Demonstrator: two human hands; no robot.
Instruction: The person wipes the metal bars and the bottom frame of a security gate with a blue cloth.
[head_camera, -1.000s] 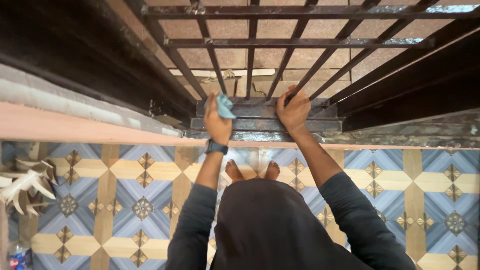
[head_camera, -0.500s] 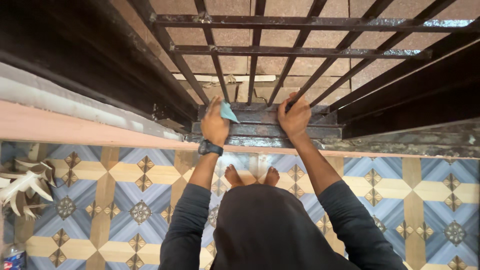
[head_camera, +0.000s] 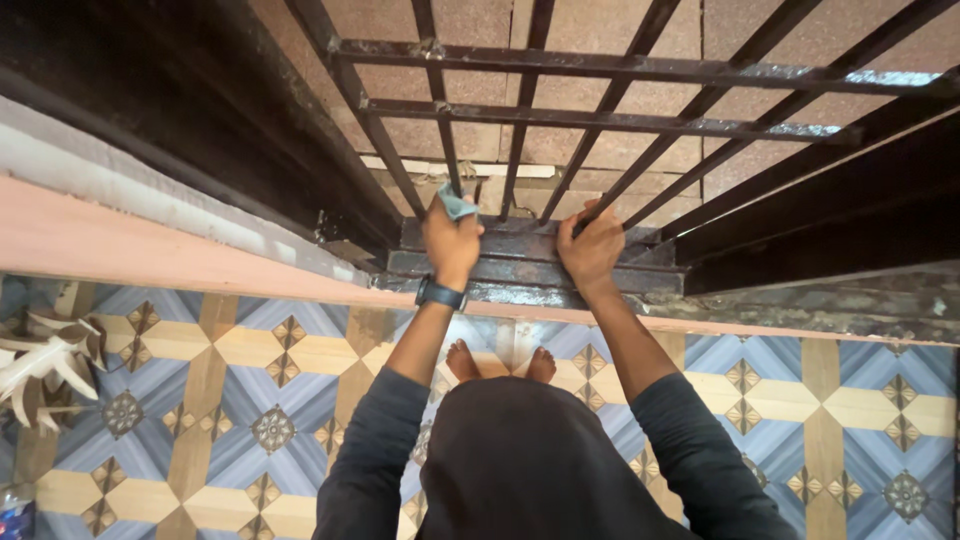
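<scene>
At frame centre, the left hand (head_camera: 452, 243) clamps a blue cloth (head_camera: 456, 205) against the dark metal grille (head_camera: 600, 120); the right hand (head_camera: 592, 245) has its fingers closed round a bar, above the patterned tile floor (head_camera: 240, 350).

Most of the pale blue cloth (head_camera: 457, 205) is hidden inside the left hand (head_camera: 452, 245); the dark metal window grille (head_camera: 600, 120) is cut off at the top edge.

Left hand (head_camera: 452, 243) presses a pale blue cloth (head_camera: 456, 204) against a dark vertical bar, right hand (head_camera: 592, 245) grips the metal grille (head_camera: 600, 120) beside it, bare feet (head_camera: 500, 362) on patterned tiles.
</scene>
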